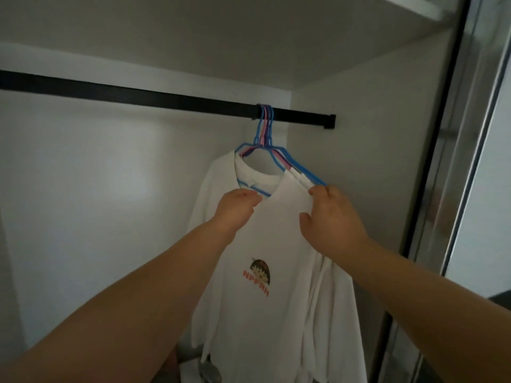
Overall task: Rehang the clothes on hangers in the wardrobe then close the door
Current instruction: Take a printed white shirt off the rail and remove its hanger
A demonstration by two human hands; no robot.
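White cartoon-print T-shirt (265, 244) on blue hanger (279, 158); neckline pinched by left hand (235, 208) and right hand (331, 217).

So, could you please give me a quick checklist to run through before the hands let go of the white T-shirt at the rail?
1. Blue and pink plastic hanger hooks over the black wardrobe rail: ok.
2. Left hand grips the white printed T-shirt by its collar: ok.
3. Right hand holds the shirt's shoulder at the hanger arm: ok.
4. Shirt seated evenly on its hanger: cannot tell, the right shoulder is bunched.
5. Mirrored wardrobe door closed: not ok, open.
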